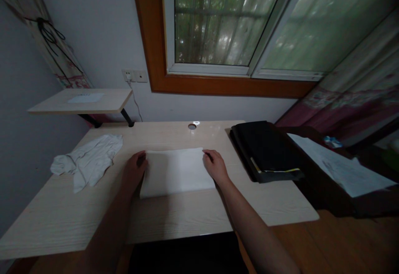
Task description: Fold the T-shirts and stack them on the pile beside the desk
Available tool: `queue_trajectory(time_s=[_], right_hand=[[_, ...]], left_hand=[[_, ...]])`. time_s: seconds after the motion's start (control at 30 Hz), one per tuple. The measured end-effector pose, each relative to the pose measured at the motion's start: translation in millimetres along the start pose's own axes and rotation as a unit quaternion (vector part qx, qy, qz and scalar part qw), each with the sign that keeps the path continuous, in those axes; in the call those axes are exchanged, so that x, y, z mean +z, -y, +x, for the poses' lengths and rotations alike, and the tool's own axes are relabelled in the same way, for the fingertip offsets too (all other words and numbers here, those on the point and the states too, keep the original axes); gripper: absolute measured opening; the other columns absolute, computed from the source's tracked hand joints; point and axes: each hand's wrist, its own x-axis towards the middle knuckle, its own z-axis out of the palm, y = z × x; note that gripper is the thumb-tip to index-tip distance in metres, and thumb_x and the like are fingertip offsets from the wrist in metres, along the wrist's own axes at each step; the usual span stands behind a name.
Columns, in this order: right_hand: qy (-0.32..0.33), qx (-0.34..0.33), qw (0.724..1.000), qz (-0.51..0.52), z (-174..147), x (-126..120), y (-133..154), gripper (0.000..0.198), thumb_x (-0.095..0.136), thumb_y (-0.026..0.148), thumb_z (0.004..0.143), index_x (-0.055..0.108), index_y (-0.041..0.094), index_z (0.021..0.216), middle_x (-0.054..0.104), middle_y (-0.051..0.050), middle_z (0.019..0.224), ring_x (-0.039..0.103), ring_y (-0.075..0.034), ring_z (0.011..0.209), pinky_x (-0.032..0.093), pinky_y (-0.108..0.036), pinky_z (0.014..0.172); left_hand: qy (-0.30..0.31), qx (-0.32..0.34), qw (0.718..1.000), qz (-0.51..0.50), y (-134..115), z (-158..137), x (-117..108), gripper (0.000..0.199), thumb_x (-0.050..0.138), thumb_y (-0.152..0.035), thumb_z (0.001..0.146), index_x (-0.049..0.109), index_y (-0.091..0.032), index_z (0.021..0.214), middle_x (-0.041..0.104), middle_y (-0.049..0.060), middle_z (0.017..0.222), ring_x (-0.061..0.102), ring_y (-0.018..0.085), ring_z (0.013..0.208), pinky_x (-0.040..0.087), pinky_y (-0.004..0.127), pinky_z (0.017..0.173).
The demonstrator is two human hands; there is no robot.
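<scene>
A white rectangular sheet [177, 172] lies flat on the desk in front of me, its long side running left to right. I cannot tell whether it is cloth or paper. My left hand [136, 169] is closed at its upper left corner, thumb and fingers together on the edge. At the upper right corner, my right hand [215, 166] pinches the sheet between thumb and curled fingers. A shadow falls across the left half of the sheet.
A crumpled white cloth [93, 159] lies on the desk [187, 220] at left, below a raised shelf [109, 101]. Black folders [264, 147] are stacked at right. Beyond the desk's right edge, papers [339, 164] rest on a dark surface. A cable hole [192, 127] is near the wall.
</scene>
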Motion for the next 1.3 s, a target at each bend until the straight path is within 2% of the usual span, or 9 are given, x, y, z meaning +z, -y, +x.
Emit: queue_trajectory(time_s=[1.1,1.3], right_hand=[[0.001,-0.001,1.0,0.002,0,-2,2,0.032,0.049,0.028,0.094,0.075,0.022,0.111,0.073,-0.008,0.107,0.064,-0.025,0.104,0.05,-0.041,0.1],[-0.001,-0.001,1.0,0.001,0,0,0,0.032,0.049,0.028,0.094,0.075,0.022,0.111,0.073,-0.009,0.107,0.064,-0.025,0.104,0.05,-0.042,0.1]], left_hand=[[0.012,-0.002,1.0,-0.001,-8,-2,-2,0.042,0.055,-0.035,0.088,0.061,-0.019,0.126,0.069,0.012,0.122,0.066,0.027,0.113,0.049,0.049,0.106],[0.01,0.01,1.0,0.026,-1,-1,0,0.043,0.054,-0.037,0.089,0.062,-0.018,0.127,0.069,0.012,0.124,0.065,0.027,0.115,0.048,0.047,0.107]])
